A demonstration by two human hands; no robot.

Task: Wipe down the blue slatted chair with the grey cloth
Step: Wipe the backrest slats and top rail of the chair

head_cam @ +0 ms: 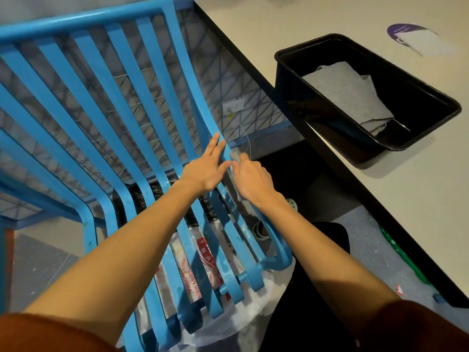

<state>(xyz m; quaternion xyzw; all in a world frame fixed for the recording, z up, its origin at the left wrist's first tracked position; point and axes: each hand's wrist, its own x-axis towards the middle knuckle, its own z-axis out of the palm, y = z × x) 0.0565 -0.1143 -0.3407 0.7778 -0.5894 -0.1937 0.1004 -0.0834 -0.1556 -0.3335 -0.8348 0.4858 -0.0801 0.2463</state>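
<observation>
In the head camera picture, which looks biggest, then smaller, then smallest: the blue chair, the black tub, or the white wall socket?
1. Blue chair
2. Black tub
3. Wall socket, though it sits farther away.

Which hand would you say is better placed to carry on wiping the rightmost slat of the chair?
The right hand, probably: it is closed around the grey cloth against the outer slat of the blue chair. The left hand lies flat and empty on the slats beside it, seemingly bracing.

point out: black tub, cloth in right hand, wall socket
black tub point(286, 55): head view, near-left rim corner.
grey cloth point(234, 156): head view, bit showing above right hand's fingers.
wall socket point(233, 105): head view, faceplate centre.
</observation>
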